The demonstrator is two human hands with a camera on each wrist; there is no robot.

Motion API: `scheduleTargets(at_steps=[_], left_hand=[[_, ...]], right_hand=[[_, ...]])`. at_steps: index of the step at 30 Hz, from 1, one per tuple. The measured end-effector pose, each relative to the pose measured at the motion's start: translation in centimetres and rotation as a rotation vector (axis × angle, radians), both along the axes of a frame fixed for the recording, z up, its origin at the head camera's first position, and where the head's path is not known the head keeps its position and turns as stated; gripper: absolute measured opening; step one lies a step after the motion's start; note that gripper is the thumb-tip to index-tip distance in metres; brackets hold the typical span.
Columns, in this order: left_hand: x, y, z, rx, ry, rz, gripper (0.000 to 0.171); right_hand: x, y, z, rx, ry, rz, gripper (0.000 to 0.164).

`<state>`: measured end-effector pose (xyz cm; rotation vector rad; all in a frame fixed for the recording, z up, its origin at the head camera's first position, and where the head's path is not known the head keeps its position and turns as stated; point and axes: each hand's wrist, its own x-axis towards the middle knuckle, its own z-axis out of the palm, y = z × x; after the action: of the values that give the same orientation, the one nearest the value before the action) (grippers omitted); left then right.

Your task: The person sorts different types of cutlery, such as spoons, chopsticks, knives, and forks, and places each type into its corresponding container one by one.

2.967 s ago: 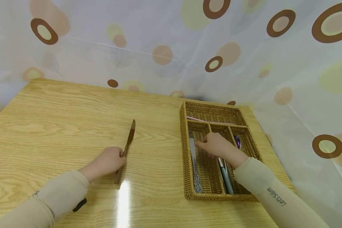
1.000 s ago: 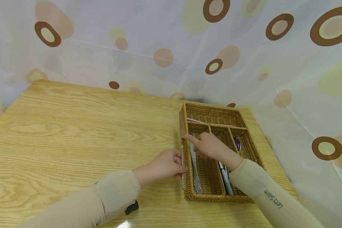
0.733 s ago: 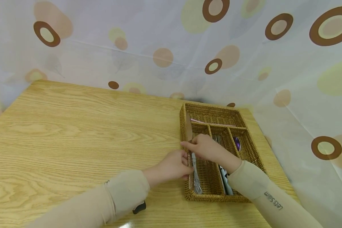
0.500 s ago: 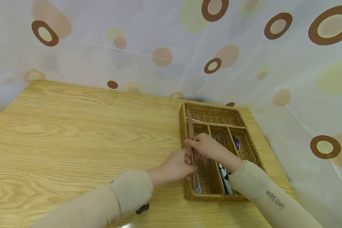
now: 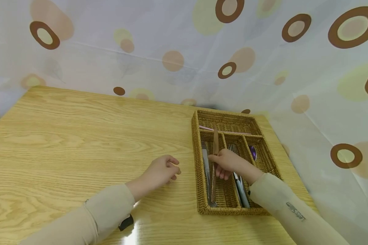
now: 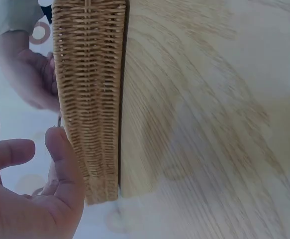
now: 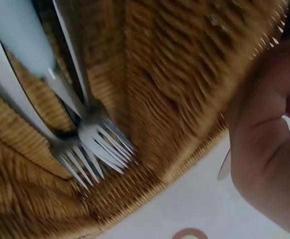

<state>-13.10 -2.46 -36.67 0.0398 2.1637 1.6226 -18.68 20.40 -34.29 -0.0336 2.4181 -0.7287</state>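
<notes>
My right hand (image 5: 230,162) pinches a copper-brown table knife (image 5: 216,141) over the left compartment of a divided wicker tray (image 5: 199,190). The blade points toward the tray's back, crossing the rear divider in the head view. Beside it in that compartment lies a silver knife (image 5: 205,161) with an ornate handle. Left of the tray, my left hand (image 5: 156,173) hovers with loosely bent fingers, holding nothing. The left wrist view has this hand (image 6: 40,199) close to the woven side wall (image 6: 90,89). Only a sliver of blade (image 7: 225,167) shows past the right hand in the right wrist view.
Several forks (image 7: 102,142), one with a pale blue handle (image 7: 23,35), fill the middle compartment. A purple spoon (image 5: 253,152) lies in the right one, and a thin pink stick (image 5: 207,128) in the back one. A patterned cloth (image 5: 171,41) hangs behind the wooden table (image 5: 89,136).
The left hand brought the brown knife from the table to the tray, and the right hand took it. The left hand then let go and drew back left; the knife moved right over the compartment.
</notes>
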Motion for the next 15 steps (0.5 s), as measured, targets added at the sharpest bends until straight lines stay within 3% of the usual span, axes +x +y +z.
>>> scheduleTargets(at_steps=[7, 10, 14, 15], left_hand=[[0.3, -1.5, 0.2, 0.000, 0.006, 0.004, 0.032], [0.5, -2.0, 0.2, -0.009, 0.010, 0.009, 0.033], [1.0, -2.7, 0.1, -0.030, 0.039, 0.029, 0.033], [1.1, -2.9, 0.1, -0.042, 0.052, 0.032, 0.033]], right_hand=[[0.4, -1.1, -1.9, 0.105, -0.014, 0.033, 0.041], [0.0, -2.2, -2.7, 0.238, 0.038, 0.137, 0.037], [-0.5, -3.7, -3.2, 0.424, 0.126, 0.337, 0.029], [-0.4, -4.0, -3.3, 0.438, 0.126, 0.344, 0.029]])
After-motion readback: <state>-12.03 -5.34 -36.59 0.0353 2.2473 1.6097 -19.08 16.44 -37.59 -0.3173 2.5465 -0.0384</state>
